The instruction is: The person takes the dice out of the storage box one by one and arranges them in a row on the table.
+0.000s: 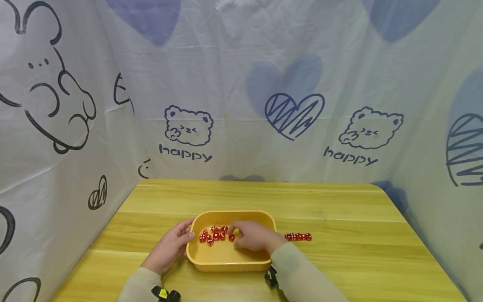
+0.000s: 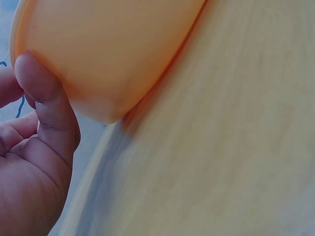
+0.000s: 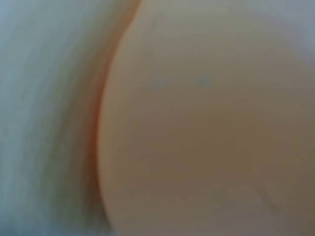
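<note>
A yellow plastic bin (image 1: 226, 266) with rounded corners stands near the front of the table. Its left end is held by my left hand (image 1: 171, 245); in the left wrist view the thumb (image 2: 42, 81) lies along the wall by the rim. Several red dice (image 1: 216, 236) with white pips lie in the bin's left half. My right hand (image 1: 254, 235) reaches inside over the right rim, and its curled thumb and index finger pinch a red die (image 1: 232, 238). The right wrist view is blurred, showing the bin wall (image 3: 197, 137) but no fingers.
Right of the bin, several red dice (image 1: 298, 237) form a row on the yellow wood-grain table (image 1: 339, 218). A printed cloth (image 1: 241, 84) hangs behind the table and along both sides.
</note>
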### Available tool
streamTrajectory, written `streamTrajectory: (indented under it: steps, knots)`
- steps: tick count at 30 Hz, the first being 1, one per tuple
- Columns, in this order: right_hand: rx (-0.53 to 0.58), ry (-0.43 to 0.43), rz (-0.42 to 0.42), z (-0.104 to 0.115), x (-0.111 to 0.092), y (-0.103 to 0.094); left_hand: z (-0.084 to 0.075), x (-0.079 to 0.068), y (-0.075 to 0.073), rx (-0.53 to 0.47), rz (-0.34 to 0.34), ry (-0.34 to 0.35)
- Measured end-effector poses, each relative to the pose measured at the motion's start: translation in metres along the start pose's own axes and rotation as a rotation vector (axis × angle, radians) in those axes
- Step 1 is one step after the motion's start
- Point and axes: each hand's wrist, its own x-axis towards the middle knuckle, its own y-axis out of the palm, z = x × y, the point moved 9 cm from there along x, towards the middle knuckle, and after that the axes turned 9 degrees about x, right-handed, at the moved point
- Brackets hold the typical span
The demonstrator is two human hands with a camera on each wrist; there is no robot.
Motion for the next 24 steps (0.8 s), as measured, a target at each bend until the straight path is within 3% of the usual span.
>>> streamTrajectory:
  steps: [11, 24]
  knots:
    - [-0.034, 0.004, 0.015, -0.0011, -0.0018, 0.0032, -0.0004, -0.0006, 0.0024, 0.008, 0.012, -0.005]
    - [-0.041, -0.037, -0.046, 0.0026, -0.0002, -0.0035, 0.0005, -0.0017, 0.0023, 0.006, 0.010, -0.010]
